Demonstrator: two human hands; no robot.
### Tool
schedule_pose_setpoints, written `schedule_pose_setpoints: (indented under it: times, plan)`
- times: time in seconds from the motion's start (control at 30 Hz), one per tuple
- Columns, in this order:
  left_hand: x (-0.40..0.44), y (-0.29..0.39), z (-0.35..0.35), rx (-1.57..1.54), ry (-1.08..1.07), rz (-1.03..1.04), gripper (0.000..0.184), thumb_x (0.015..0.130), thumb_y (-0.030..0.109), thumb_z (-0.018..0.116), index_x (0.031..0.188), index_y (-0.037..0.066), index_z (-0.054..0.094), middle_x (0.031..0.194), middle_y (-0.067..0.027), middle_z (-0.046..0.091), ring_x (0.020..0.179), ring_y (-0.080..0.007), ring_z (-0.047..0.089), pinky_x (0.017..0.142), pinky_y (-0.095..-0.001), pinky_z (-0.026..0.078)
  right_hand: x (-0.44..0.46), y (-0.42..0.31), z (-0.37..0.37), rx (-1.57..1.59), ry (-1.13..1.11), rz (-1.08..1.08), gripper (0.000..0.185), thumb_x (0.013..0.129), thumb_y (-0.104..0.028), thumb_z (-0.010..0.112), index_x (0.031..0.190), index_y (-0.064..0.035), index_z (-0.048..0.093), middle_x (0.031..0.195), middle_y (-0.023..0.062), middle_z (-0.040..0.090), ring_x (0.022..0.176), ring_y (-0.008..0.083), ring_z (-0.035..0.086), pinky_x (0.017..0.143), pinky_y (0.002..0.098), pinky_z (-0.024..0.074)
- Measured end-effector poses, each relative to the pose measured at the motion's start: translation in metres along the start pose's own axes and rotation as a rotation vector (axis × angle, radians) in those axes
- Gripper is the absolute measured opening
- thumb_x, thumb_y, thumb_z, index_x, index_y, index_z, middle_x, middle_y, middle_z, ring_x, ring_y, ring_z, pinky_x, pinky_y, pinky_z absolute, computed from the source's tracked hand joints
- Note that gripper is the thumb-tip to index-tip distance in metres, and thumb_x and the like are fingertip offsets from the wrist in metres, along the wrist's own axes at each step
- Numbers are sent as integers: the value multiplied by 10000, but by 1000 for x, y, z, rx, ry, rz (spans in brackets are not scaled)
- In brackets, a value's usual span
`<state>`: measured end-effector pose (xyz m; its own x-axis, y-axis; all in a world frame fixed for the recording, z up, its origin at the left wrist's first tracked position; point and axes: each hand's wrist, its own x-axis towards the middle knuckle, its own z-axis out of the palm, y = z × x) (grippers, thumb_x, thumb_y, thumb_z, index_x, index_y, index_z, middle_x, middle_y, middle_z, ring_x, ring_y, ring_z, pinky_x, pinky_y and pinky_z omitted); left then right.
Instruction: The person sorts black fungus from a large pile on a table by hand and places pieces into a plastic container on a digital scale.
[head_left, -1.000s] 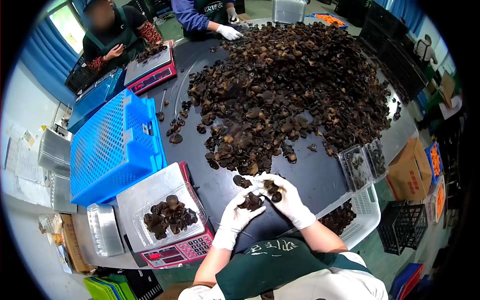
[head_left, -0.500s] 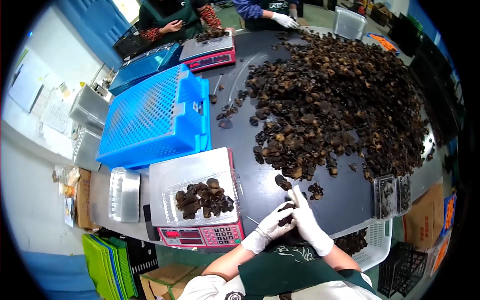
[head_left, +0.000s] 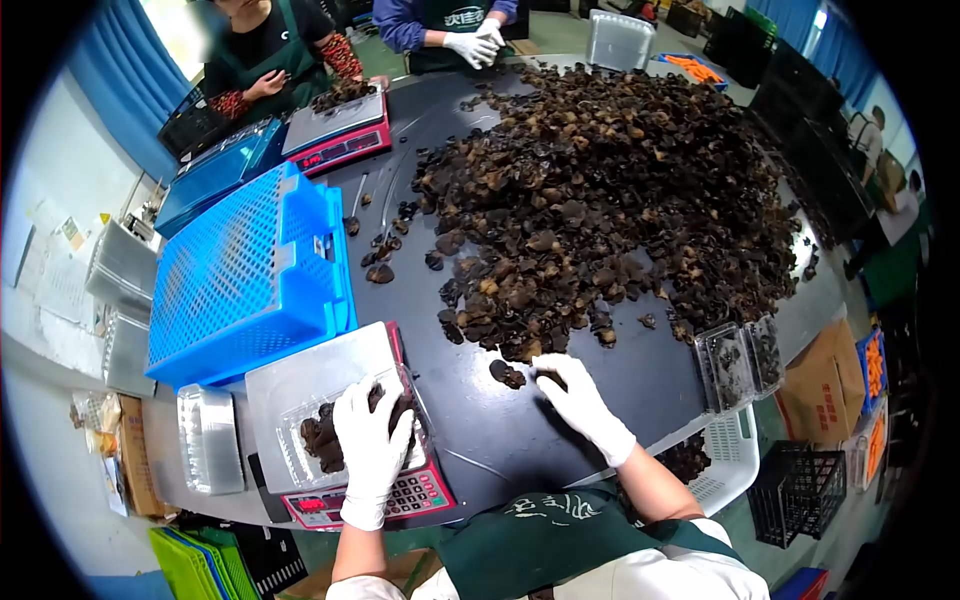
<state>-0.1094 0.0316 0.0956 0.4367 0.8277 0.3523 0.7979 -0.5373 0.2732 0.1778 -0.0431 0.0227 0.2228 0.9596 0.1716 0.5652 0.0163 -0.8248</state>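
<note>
My left hand [head_left: 370, 440], in a white glove, rests over the dark wood ear mushrooms [head_left: 322, 440], fingers spread and touching them. The mushrooms lie in a clear plastic tray [head_left: 290, 425] on the red-framed weighing scale [head_left: 270, 375]; my hand hides part of them. To the right, my gloved right hand [head_left: 585, 405] is just above the dark table [head_left: 480, 425], fingers apart and slightly curled, with nothing visible in it. Beside its fingertips lies a small clump of wood ear [head_left: 508, 374]. The large wood ear pile [head_left: 600, 190] spreads beyond.
An upturned blue plastic crate [head_left: 245, 275] stands behind the scale, with stacked clear trays [head_left: 210, 440] at left. Filled clear boxes [head_left: 725, 365] sit at the right edge above a white basket [head_left: 735, 460]. Two co-workers stand across the table near another scale [head_left: 335, 130].
My hands were together holding a piece of wood ear; now they are apart. The left has moved onto the tray, the right toward the small clump. The view has shifted right.
</note>
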Motion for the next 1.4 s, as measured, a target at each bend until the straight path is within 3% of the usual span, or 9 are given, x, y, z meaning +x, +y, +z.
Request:
schedule_pose_setpoints:
  times: [0.23, 0.43, 0.6, 0.77, 0.87, 1.13, 1.2, 1.3, 1.4]
  plan:
    - [-4, -23, -10, 78, -27, -67, 440, 750, 228, 674, 1166, 107, 601, 1288, -209, 454, 1162, -390, 411, 1000, -488, 315, 45, 24, 19, -491, 84, 2, 552, 757, -215, 654, 1279, -118, 506, 1335, 206, 435, 1180, 396, 429, 952, 472, 401]
    - [-4, 0, -35, 45, 37, -165, 576, 714, 150, 718, 1255, 76, 535, 1331, -197, 420, 1220, -364, 413, 1035, -450, 322, 10, 26, 32, -421, -52, -244, 365, 707, -103, 685, 1063, -146, 616, 1210, 108, 527, 1015, 313, 519, 871, 388, 448]
    - [-6, 35, -17, -397, 148, -71, 474, 721, 159, 713, 1172, 83, 589, 1239, -173, 493, 1136, -342, 483, 965, -437, 399, -1, 22, -2, 90, 151, 62, 314, 783, -90, 662, 1089, -61, 602, 1215, 149, 560, 1146, 299, 532, 980, 360, 413]
    - [6, 75, 39, -490, -34, -10, 401, 766, 141, 677, 1159, 103, 607, 1214, -140, 532, 1103, -325, 513, 942, -405, 427, -8, 19, -43, 1100, 168, 569, 309, 915, -208, 554, 1179, -47, 539, 1091, 70, 614, 962, 159, 616, 773, 341, 557]
    - [20, 89, 85, -610, -66, -36, 339, 803, 126, 628, 1141, 103, 610, 1151, -146, 566, 1084, -316, 528, 946, -387, 425, -20, 46, -49, 1618, 154, 692, 292, 932, -236, 511, 1169, -69, 542, 1103, 96, 605, 957, 236, 620, 809, 404, 553]
    - [64, 111, 186, -555, -71, 201, 413, 802, 99, 592, 1212, 79, 552, 1143, -121, 585, 1051, -309, 529, 917, -402, 421, -28, 57, -48, 1946, 77, 635, 268, 944, -247, 459, 1140, -76, 525, 1125, 107, 578, 1034, 296, 569, 915, 476, 475]
    - [67, 116, 194, -360, -108, 307, 527, 781, 157, 632, 1289, 106, 504, 1179, -107, 563, 1021, -292, 529, 873, -398, 431, -28, 60, -42, 1752, 289, 719, 370, 917, -323, 505, 1177, -61, 534, 1104, 164, 607, 945, 329, 618, 717, 468, 545]
    - [64, 115, 200, -277, -134, 369, 379, 797, 106, 525, 1172, 102, 575, 995, -83, 596, 899, -254, 550, 775, -378, 445, -32, 56, -53, 1777, 51, 514, 291, 982, -234, 395, 1208, -63, 461, 1190, 94, 547, 1115, 270, 524, 992, 412, 430]
    - [57, 108, 199, -419, -106, 323, 233, 772, 52, 523, 977, 76, 629, 889, -101, 631, 838, -279, 608, 754, -377, 475, -30, 44, -59, 1611, 152, 651, 360, 966, -293, 427, 1227, -51, 476, 1185, 141, 559, 1071, 307, 559, 891, 490, 492]
